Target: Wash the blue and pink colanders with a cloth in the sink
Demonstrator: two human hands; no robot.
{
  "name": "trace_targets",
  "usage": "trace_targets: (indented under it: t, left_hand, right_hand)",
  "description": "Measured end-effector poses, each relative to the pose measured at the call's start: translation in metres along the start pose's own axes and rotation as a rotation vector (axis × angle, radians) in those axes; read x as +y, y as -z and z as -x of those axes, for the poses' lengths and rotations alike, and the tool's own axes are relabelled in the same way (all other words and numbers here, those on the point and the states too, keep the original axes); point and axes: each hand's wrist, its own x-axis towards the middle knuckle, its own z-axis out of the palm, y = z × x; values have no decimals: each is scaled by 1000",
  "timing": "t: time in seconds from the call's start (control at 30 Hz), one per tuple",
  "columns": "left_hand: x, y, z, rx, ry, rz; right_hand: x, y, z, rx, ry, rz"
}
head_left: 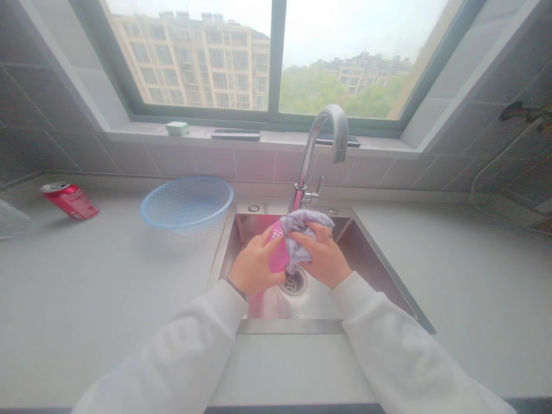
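Observation:
Over the steel sink (379, 264), both hands are together on a pink item with a pattern of small pale dots or holes (279, 253). My left hand (257, 261) is closed round its left side. A crumpled grey-lilac cloth (297, 244) covers the item's right side, so its full shape is hidden. My right hand (324, 253) grips the cloth from the right and presses it against the pink item. Below the hands lies the drain strainer (294, 283). The curved chrome faucet (307, 155) stands just behind, with no water seen running.
On the counter to the left are a blue perforated basket (187, 204) and a red can (71, 201). A clear object (11, 221) is cut off at the left edge. The sill holds a pale green soap-like block (177, 128) and a flat dark-topped object (236, 134).

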Motion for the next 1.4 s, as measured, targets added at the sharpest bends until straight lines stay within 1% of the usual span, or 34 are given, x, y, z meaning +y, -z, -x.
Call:
trace_targets:
  t: [0.1,0.2,0.3,0.37,0.4,0.5,0.6,0.67,0.83,0.93,1.0,1.07,1.13,1.2,1.23,1.3,1.4]
  left_hand:
    - [2,1,0,17,-37,-19]
    - [2,2,-1,80,-127,-29]
    - [2,3,-2,185,-223,-163]
    - [4,4,-2,230,-223,-294]
    - [5,4,-2,227,-205,-351]
    - [9,6,-3,129,-149,-441]
    - [9,7,-6,63,-119,-438]
    - [6,9,-6,68,-110,-419]
    - [-6,17,-1,161,-99,-349]
    - [-10,22,-1,162,-39,-347]
    - [-8,22,-3,136,10,-369]
    - [-4,18,-6,105,26,-401]
    - [1,12,-9,67,7,-431]
    - [5,6,-10,31,-20,-441]
    - [6,3,-10,21,-25,-438]
    - [5,2,-9,26,-38,-421]
    - [-2,7,-6,102,-59,-376]
  right_hand:
    - [-2,-1,-1,-45,8,164]
    - [0,0,-2,-73,10,254]
    - [0,0,-4,-116,-27,299]
    - [-2,-2,-5,-134,-57,306]
    - [-4,-3,-5,-143,-65,303]
    - [-8,-5,-5,-187,-78,267]
    - [-7,-5,-7,-236,-110,202]
    - [0,-4,-7,-229,-161,144]
    - [33,-7,-2,-105,-326,-53]
    - [45,-9,3,-82,-369,-119]
    - [38,-9,2,-82,-367,-58]
    - [21,-10,0,-83,-328,58]
    - [-1,-10,-4,-94,-230,151]
    - [-19,-11,-7,-132,-121,184]
    - [-24,-12,-8,-142,-96,189]
    - [-26,-13,-10,-153,-102,177]
    - [-7,-14,-9,-114,-240,113]
